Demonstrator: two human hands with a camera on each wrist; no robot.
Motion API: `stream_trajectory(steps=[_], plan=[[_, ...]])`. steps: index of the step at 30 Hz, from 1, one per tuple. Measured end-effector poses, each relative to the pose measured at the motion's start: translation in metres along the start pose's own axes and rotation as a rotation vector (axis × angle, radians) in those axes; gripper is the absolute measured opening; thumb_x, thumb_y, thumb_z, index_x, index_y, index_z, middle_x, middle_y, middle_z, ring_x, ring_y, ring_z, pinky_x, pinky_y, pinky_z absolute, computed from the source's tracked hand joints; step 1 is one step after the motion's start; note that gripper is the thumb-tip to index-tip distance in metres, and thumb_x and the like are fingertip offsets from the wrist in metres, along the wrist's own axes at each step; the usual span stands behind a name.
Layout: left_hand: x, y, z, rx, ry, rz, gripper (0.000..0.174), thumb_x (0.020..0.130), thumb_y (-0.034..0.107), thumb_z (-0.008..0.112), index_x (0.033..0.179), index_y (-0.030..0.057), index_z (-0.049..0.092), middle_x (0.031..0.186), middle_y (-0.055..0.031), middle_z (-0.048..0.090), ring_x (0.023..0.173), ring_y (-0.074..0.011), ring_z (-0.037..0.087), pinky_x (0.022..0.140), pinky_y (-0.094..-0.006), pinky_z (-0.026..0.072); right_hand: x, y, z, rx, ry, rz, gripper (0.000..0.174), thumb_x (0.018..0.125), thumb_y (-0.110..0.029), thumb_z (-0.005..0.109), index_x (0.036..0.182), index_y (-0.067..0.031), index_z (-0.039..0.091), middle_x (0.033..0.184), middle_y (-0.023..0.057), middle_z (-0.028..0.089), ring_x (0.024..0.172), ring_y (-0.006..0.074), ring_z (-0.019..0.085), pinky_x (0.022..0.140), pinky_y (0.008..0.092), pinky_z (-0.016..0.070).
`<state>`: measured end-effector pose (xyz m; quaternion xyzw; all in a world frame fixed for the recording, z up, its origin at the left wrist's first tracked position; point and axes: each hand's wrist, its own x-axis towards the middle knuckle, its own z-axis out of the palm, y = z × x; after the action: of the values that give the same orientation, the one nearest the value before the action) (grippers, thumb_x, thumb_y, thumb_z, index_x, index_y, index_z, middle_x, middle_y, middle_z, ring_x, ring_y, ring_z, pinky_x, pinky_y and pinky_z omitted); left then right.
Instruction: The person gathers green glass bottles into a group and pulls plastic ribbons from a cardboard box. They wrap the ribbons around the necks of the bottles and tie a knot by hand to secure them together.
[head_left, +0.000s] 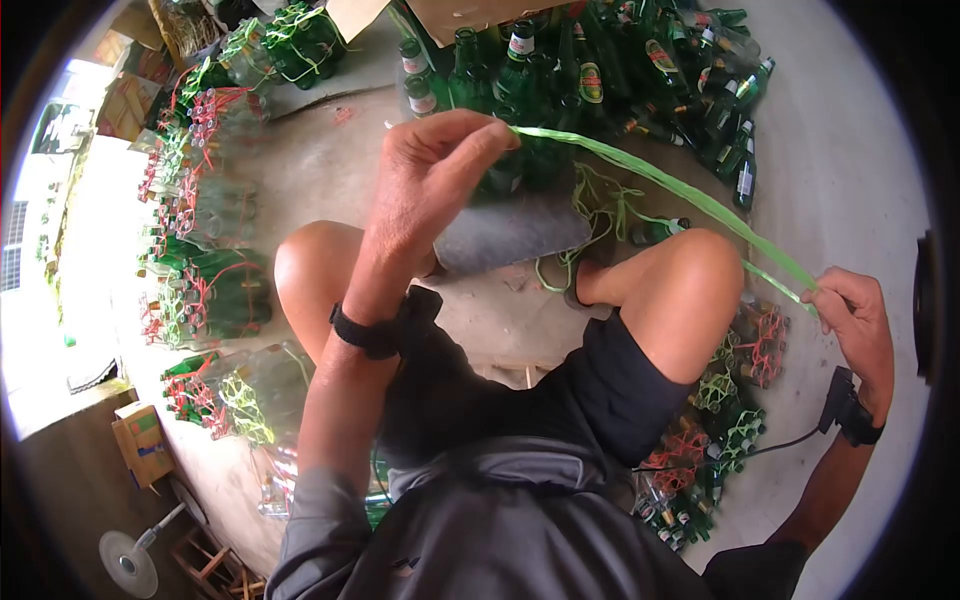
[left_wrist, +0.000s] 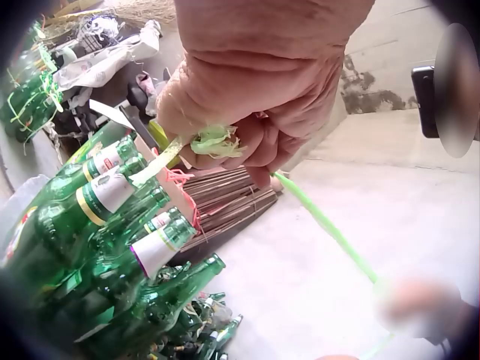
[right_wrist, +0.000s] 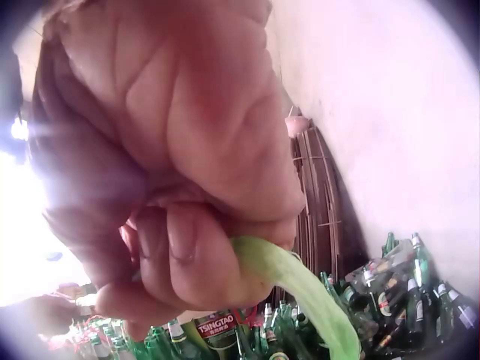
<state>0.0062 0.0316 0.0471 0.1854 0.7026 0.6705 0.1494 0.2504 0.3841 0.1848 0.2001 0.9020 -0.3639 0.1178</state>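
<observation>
A light green strip of plastic twine (head_left: 665, 180) stretches between both hands, over the bent right knee. My left hand (head_left: 440, 165) pinches one end of it between thumb and curled fingers, above upright green beer bottles (head_left: 468, 80). In the left wrist view, a crumpled bit of the twine (left_wrist: 217, 141) pokes out from the curled fingers. Out to the right, my right hand (head_left: 852, 315) grips the other end, with a short tail hanging below. The right wrist view shows those fingers (right_wrist: 191, 255) curled tightly, the strip (right_wrist: 307, 289) coming out beside them.
A grey mat (head_left: 515, 235) lies between the feet, beside a loose tangle of green twine (head_left: 605, 200). Many loose bottles (head_left: 700, 100) lie against the wall. Bundles of tied bottles (head_left: 215, 290) line the left side; more tied bundles (head_left: 690, 450) stand right of the legs.
</observation>
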Motion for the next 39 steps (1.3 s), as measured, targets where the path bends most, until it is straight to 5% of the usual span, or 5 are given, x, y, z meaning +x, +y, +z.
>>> stream_trajectory(steps=[11,20,27,35,39], plan=[[-0.022,-0.008,0.029,0.015,-0.273,0.072,0.02,0.094,0.015,0.068,0.097,-0.0036,0.075,0.077,-0.0017,0.07,0.075,-0.006,0.059,0.067,-0.0259,0.0491,-0.051,0.04,0.003,-0.098,-0.206,0.148,0.021,0.093,-0.017,0.063,0.084,0.0022,0.067,0.062,-0.0005,0.052,0.057,0.008,0.048,0.054,0.0268,0.0384],[-0.042,-0.007,0.057,-0.013,-0.449,-0.015,0.018,0.097,0.015,0.07,0.098,-0.0023,0.076,0.084,0.0015,0.07,0.077,-0.004,0.056,0.071,-0.0219,0.0455,-0.121,0.134,0.115,0.125,-0.326,0.465,0.016,0.095,-0.015,0.067,0.094,0.0011,0.07,0.074,0.001,0.064,0.068,0.009,0.059,0.065,0.0286,0.0498],[-0.054,-0.012,0.066,0.064,-0.562,-0.011,0.018,0.098,0.014,0.068,0.1,-0.0021,0.076,0.088,0.0003,0.071,0.079,-0.0052,0.057,0.074,-0.023,0.0462,-0.209,0.212,0.248,0.036,-0.614,0.594,0.033,0.091,-0.037,0.069,0.099,-0.0062,0.075,0.078,0.0098,0.073,0.074,0.0221,0.07,0.073,0.0381,0.0562],[-0.054,-0.013,0.072,0.084,-0.589,-0.061,0.018,0.098,0.015,0.069,0.1,-0.0011,0.076,0.089,-0.0014,0.072,0.082,-0.0063,0.059,0.077,-0.0241,0.048,-0.196,0.123,0.192,-0.196,-0.903,0.555,0.033,0.089,-0.036,0.069,0.088,-0.0037,0.073,0.072,0.0126,0.071,0.072,0.0275,0.071,0.069,0.0422,0.0545],[-0.048,-0.015,0.068,0.088,-0.535,0.0,0.02,0.098,0.017,0.067,0.098,-0.0014,0.076,0.083,0.0009,0.069,0.079,-0.0047,0.056,0.071,-0.0232,0.0448,-0.164,0.02,0.102,-0.2,-0.692,0.029,0.031,0.086,-0.037,0.073,0.092,-0.0069,0.072,0.07,0.0148,0.066,0.065,0.0378,0.064,0.063,0.0434,0.052]])
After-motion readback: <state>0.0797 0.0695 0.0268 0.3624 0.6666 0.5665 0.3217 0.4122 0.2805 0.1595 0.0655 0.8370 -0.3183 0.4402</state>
